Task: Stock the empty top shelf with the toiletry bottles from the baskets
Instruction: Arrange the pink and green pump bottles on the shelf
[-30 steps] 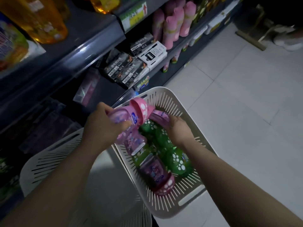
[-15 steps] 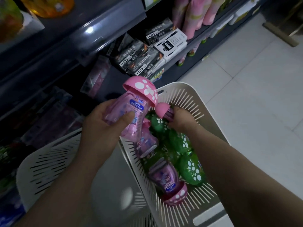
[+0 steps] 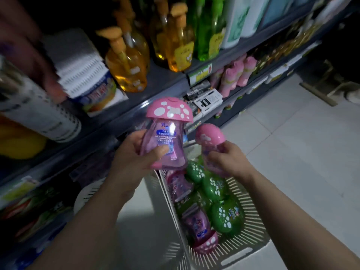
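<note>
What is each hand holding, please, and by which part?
Left hand grips a pink mushroom-cap bottle round its body; right hand grips a second pink bottle below its cap.

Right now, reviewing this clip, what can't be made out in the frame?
All in the head view.
Empty top shelf: cut off above the top edge.
Pink bottle in the left hand: small print too fine to read.
Second pink bottle: label blurred, partly covered by the right hand.
White basket: bottle count unclear; green bottles bury those beneath.
Upper-left shape: motion-blurred, unidentifiable.
</note>
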The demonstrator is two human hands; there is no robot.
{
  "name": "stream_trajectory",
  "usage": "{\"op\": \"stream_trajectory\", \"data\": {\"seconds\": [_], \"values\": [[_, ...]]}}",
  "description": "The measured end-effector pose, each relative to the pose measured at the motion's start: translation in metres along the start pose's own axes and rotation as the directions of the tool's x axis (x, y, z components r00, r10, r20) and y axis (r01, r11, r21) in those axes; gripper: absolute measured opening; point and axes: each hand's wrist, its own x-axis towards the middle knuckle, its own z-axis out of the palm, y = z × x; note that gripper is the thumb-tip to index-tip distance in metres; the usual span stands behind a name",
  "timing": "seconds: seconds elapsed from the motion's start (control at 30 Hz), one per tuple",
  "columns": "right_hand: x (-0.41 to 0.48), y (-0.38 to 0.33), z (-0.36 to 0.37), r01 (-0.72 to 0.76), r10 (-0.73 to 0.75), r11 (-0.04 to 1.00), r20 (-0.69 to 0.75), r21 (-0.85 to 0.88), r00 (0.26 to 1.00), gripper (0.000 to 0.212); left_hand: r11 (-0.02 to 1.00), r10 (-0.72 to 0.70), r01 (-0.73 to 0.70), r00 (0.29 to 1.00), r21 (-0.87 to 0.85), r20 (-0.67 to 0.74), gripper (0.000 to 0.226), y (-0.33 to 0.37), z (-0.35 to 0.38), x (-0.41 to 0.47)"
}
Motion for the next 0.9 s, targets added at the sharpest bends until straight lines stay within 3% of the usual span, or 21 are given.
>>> {"op": "stream_trajectory", "data": {"seconds": [0.1, 0.2, 0.4, 0.7, 0.9], "values": [[-0.034, -0.063, -0.020, 0.113, -0.114, 0.993, 0.053, 0.022, 0.992, 0.011, 0.997, 0.063, -0.062, 0.998, -0.037, 0.031, 0.049, 0.045, -0.011, -0.023], [-0.066, -0.125, -0.031, 0.239, -0.240, 0.971, 0.072, 0.016, 0.968, 0.012, 0.985, 0.147, -0.149, 0.989, -0.084, -0.029, 0.050, 0.090, -0.024, -0.051], [-0.137, -0.235, -0.022, 0.446, -0.453, 0.892, 0.193, 0.078, 0.871, 0.020, 0.917, 0.363, -0.384, 0.915, -0.106, -0.179, 0.082, 0.180, -0.079, -0.118], [-0.237, -0.377, 0.045, 0.676, -0.722, 0.682, 0.408, 0.279, 0.559, 0.029, 0.784, 0.597, -0.613, 0.701, 0.100, -0.389, 0.063, 0.281, -0.183, -0.234], [-0.252, -0.441, 0.116, 0.708, -0.780, 0.618, 0.375, 0.342, 0.500, 0.038, 0.762, 0.626, -0.582, 0.551, 0.284, -0.552, 0.048, 0.312, -0.261, -0.246]]}}
